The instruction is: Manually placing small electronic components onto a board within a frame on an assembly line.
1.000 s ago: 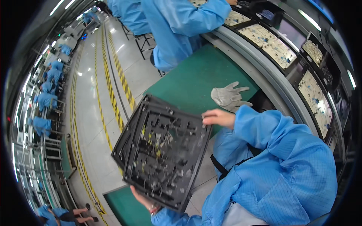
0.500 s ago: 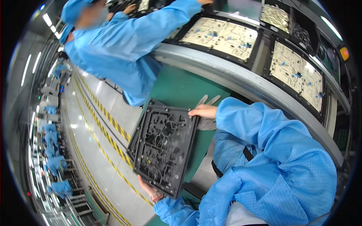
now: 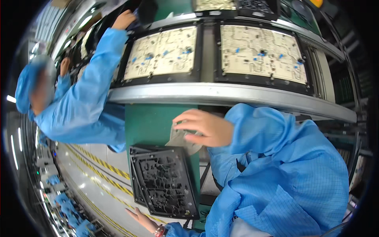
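Along a factory assembly line, we are standing at a green work mat (image 3: 148,122) set just below a curved metal conveyor rail (image 3: 221,94). Two pale circuit boards in black frames, one to the left (image 3: 162,55) and one to the right (image 3: 262,53), are sitting side by side on the conveyor beyond the rail.

We are resting our right hand (image 3: 205,127) on a light grey glove (image 3: 181,139) lying on the mat; the fingers (image 3: 189,117) are spread loosely and curling down onto the fabric, pressing rather than pinching it, and we cannot tell whether any of it is caught underneath them. Our blue sleeve (image 3: 276,158) is filling the right side of the scene.

Just near of the glove, a black moulded tray (image 3: 164,183) is lying tilted over the near edge of the mat, with a second tray edge showing under its left side. Our left hand (image 3: 144,221) is coming in below the tray's near edge, palm up, fingers stretched out almost flat beneath it; how firmly it is gripping the tray we cannot tell, since the fingertips are hidden behind the tray.

To the left, a co-worker in blue coveralls (image 3: 87,102) is reaching an arm up toward the far end of the conveyor. Yellow floor lines (image 3: 98,164) are running along the aisle below.
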`<state>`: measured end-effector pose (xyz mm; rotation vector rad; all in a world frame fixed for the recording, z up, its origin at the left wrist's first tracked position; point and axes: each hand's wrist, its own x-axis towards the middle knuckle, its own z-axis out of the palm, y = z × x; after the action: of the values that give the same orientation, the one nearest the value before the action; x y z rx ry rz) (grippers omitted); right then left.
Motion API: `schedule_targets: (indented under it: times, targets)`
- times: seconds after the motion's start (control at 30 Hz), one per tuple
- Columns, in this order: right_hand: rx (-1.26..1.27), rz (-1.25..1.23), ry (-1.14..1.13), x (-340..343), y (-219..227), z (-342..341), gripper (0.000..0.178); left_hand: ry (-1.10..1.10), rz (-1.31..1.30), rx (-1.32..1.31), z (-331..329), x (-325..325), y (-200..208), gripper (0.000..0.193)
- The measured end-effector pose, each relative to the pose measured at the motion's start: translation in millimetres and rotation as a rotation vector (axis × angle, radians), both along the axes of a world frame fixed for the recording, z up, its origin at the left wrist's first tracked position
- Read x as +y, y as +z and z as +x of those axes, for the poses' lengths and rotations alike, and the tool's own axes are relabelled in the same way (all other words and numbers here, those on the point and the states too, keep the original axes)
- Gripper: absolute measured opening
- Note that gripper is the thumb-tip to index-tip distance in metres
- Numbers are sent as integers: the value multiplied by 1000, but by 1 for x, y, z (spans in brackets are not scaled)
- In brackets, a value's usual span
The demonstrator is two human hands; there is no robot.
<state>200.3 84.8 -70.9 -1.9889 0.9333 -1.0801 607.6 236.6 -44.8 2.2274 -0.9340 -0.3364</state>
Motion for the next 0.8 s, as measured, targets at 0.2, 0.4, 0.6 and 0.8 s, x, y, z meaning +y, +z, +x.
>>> schedule_targets:
  times: [0.2, 0.4, 0.6, 0.8]
  targets:
    - [80, -261, -512, 29, 84, -154, 24, -955, -221, 260, -189, -108, 70, 49]
    - [544, -433, -807, -69, 90, -311, 23, -1632, -327, -87, -400, -213, 68, 41]
    - [907, -31, -670, -167, 48, -368, 17, -1636, -596, -461, -541, -367, 69, 33]
    - [876, -126, -730, -155, 52, -372, 12, -1597, -290, -535, -598, -458, 36, 26]
